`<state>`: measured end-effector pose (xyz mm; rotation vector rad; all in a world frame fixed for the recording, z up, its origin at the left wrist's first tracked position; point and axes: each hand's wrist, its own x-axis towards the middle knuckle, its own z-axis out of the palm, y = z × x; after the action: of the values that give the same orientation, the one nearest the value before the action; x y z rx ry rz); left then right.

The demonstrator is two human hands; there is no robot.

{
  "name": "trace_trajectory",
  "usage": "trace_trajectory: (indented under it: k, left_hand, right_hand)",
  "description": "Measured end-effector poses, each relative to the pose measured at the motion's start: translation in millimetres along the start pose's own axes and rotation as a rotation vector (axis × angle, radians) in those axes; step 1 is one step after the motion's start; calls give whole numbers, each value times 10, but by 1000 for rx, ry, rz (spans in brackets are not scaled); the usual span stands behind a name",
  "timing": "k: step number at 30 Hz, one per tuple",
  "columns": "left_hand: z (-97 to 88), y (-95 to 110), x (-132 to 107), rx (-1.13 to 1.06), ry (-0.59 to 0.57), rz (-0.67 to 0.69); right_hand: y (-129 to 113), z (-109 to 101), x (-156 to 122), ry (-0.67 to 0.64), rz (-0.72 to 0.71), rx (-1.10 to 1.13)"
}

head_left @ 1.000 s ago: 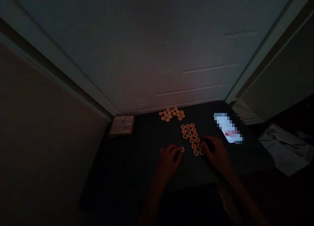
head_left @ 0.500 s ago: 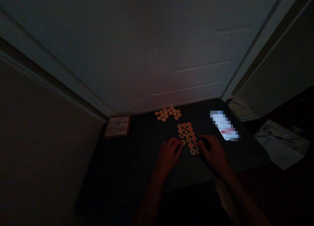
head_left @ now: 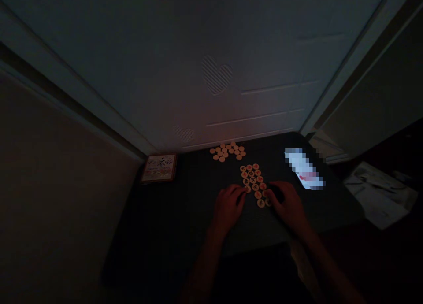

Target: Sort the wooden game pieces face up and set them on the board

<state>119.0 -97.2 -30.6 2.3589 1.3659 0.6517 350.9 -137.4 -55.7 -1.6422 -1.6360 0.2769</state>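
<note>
On the dark table, round wooden xiangqi pieces (head_left: 253, 179) with red and black characters lie face up in close rows. At the left column's lower end, my left hand (head_left: 229, 207) has its curled fingertips on a xiangqi piece (head_left: 247, 189) bearing a black mark. My right hand (head_left: 286, 203) rests at the right side of the rows, thumb and fingers apart. Its thumb partly covers a red-marked piece and a piece at the bottom right. Farther back, several pale pieces (head_left: 224, 150) lie with no characters showing, in a loose group.
A flat decorated box (head_left: 159, 168) sits at the table's (head_left: 185, 207) back left. Toward the right lies a bright, pixelated phone-like object (head_left: 303, 168). Behind the table rises a pale panel (head_left: 257, 53) with raised hearts. Papers (head_left: 380, 196) lie beyond the right edge.
The piece at my left fingertips has moved slightly up, in line with the left column. My right thumb has shifted left over the right-hand pieces. The view has tilted slightly.
</note>
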Motion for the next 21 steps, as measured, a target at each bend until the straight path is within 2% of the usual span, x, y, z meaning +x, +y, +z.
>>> trace_trajectory:
  k: [21]
  left_hand:
    - [-22, 22, 1, -28, -9, -1]
  right_hand:
    - [25, 9, 5, 3, -8, -17]
